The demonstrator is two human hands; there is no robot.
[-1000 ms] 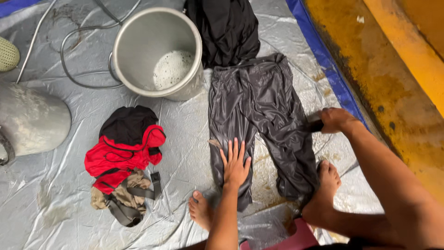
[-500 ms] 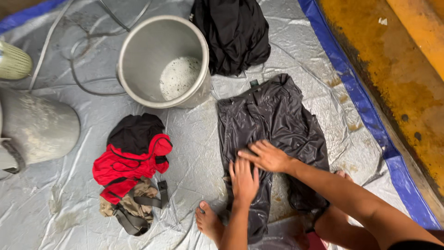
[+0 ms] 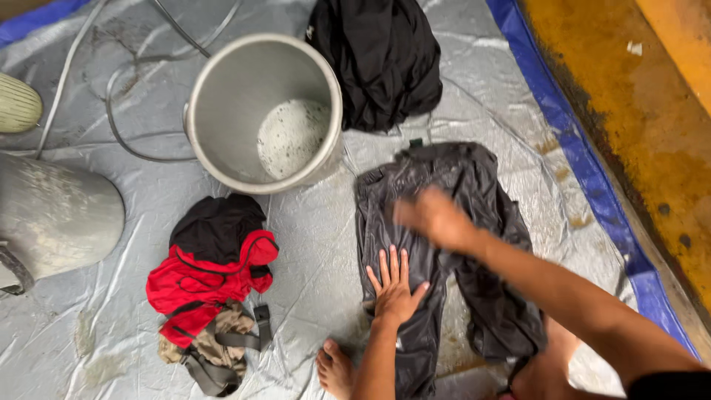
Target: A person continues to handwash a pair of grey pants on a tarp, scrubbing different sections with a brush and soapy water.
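Flat on the silver tarp (image 3: 311, 296), dark wet trousers (image 3: 452, 244) are pinned by the open left hand (image 3: 395, 287), fingers spread. Right hand (image 3: 433, 218) is over them, too blurred to tell its grip.

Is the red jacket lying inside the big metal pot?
No, the red jacket lies bunched on the grey tarp, beside and apart from the metal pot.

Dark grey, wet-looking trousers (image 3: 444, 244) lie flat and spread on the silver tarp (image 3: 311, 267), waistband towards the pot (image 3: 263, 111), legs towards the person, wrinkled and shiny.
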